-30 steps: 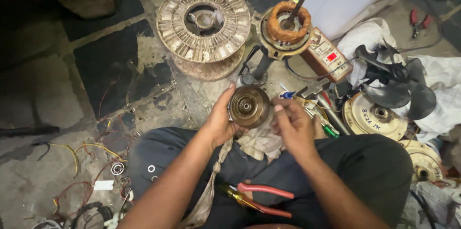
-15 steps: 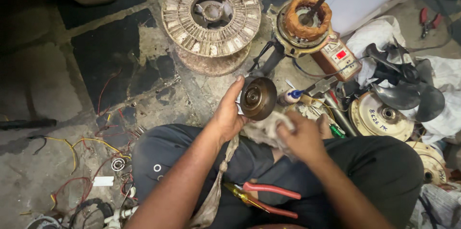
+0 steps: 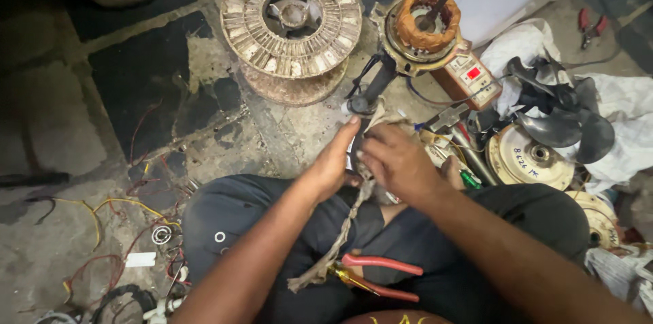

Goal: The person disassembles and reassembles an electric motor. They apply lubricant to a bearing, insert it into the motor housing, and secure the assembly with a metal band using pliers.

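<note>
We find the small round metal motor part (image 3: pixel 355 154) almost wholly hidden between both hands above the lap; its axis cannot be made out. The left hand (image 3: pixel 333 161) cups it. The right hand (image 3: pixel 398 161) presses a frayed grey rag (image 3: pixel 347 229) over it; the rag trails toward the red-handled pliers (image 3: pixel 381 276).

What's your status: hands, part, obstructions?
Left hand grips round metal part. Right hand covers it with rag. Pliers on lap, apart.

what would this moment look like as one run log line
left hand: grips small round metal motor part, mostly hidden | right hand: rubs it with dirty frayed cloth | lap: red-handled pliers | floor: big round wound stator
</note>
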The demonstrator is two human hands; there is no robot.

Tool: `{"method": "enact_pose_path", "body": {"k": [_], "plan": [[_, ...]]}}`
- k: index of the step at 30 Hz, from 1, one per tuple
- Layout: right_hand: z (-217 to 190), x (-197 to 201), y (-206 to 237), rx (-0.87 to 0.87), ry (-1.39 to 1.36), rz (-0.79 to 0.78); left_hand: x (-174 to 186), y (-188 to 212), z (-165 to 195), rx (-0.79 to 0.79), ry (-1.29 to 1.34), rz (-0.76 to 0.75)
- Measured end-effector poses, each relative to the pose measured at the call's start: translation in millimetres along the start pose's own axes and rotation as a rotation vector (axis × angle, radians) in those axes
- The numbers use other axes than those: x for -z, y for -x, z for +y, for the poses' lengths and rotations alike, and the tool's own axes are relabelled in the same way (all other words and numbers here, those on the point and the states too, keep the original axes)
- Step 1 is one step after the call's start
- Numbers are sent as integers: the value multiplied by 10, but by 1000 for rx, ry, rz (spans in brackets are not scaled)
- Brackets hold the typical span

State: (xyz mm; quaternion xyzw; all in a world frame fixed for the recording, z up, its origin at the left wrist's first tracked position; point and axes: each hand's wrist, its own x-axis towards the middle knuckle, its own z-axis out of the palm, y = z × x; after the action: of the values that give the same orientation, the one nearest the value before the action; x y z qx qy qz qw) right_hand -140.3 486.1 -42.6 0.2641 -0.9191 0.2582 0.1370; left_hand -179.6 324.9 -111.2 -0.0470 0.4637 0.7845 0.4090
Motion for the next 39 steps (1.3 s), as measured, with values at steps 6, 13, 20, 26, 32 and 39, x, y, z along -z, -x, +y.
{"method": "enact_pose_path", "body": {"k": [6,13,20,26,32,39], "plan": [[279,-674,-150,-863,-668,399,-6,-222,30,-651,-415,162],[784,-27,-119,-916,-853,-311,-61,-346,449,-556,155,43],[314,421,80,-737,-654,576,-52,-360,417,-275,626,-429],[-48,326,-269,-140,265,70,-172,-433,347,-224,448,-51],[210,-22,-173,-384,-153,182,-195,-414,410,-586,-283,59],[822,-313,241,-1013,-1212,85,-217,-553,741,-702,-233,182]]}}
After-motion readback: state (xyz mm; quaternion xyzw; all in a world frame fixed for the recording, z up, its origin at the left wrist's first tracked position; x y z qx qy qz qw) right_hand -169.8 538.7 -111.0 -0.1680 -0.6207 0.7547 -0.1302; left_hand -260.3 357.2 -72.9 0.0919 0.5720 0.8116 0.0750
